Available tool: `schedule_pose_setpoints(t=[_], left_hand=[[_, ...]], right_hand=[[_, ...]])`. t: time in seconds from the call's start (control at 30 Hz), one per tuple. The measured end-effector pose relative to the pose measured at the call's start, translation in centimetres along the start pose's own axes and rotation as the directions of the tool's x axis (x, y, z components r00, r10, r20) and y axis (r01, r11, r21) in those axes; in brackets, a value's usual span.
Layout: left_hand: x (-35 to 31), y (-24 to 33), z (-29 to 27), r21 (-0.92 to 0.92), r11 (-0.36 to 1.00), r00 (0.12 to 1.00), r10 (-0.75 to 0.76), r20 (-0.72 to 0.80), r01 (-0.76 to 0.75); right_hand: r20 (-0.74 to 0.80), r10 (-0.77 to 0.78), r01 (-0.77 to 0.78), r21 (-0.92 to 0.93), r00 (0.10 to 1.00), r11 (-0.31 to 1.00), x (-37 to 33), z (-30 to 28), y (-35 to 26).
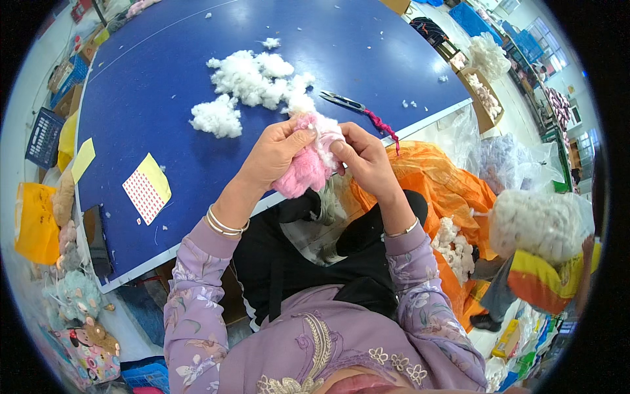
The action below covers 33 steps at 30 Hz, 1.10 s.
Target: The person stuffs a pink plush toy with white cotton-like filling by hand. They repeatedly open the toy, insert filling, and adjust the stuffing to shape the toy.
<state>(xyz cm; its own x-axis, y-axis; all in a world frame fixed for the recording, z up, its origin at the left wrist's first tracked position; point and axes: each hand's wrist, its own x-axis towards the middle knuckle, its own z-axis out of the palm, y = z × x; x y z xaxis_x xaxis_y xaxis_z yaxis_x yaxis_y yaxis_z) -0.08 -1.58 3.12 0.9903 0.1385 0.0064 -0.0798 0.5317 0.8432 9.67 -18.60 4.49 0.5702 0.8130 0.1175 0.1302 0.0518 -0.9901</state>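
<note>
Above the table's front edge, my left hand [277, 150] and my right hand [365, 156] both grip a pink plush piece [303, 172]. Its lower part is fluffy bright pink; the upper part is paler, with a whitish edge pinched under my thumbs. What lies inside the piece is hidden. Just beyond my fingers, a heap of white stuffing [249, 77] lies on the blue table [177, 65], with a separate clump [217, 117] to its left. To the right of the heap rest metal scissors [342, 100] with a twisted pink cord tied on.
A sheet of red stickers [147, 189] lies on the table's left. An orange sack [426, 177] spreads beside my right arm, with white stuffed pieces [453, 246] at it. At far right, a person's leg [497, 292] shows near a full clear bag [541, 223]. Plush toys [77, 293] sit at lower left.
</note>
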Motion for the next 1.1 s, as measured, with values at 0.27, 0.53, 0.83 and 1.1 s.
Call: schedule_pose_setpoints(t=[0.27, 0.53, 0.83, 1.1], left_hand=[[0.6, -0.7, -1.3, 0.046, 0.999, 1.0, -0.013, -0.026, 0.014], [0.3, -1.0, -0.2, -0.009, 1.0, 0.997, -0.008, -0.081, 0.007], [0.7, -0.7, 0.1, 0.075, 0.997, 0.997, -0.019, -0.073, 0.024], [1.4, -2.0, -0.3, 0.202, 0.973, 0.987, -0.088, -0.136, 0.114]], right_hand=[[-0.192, -0.178, 0.133, -0.226, 0.965, 0.965, -0.1, 1.7, 0.4], [-0.027, -0.136, 0.114, -0.397, 0.99, 0.911, -0.1, 0.7, -0.5], [0.003, -0.314, 0.292, -0.377, 0.95, 0.879, -0.1, 0.3, 1.8], [-0.214, -0.293, 0.191, -0.398, 0.932, 0.897, -0.2, 1.4, 3.2]])
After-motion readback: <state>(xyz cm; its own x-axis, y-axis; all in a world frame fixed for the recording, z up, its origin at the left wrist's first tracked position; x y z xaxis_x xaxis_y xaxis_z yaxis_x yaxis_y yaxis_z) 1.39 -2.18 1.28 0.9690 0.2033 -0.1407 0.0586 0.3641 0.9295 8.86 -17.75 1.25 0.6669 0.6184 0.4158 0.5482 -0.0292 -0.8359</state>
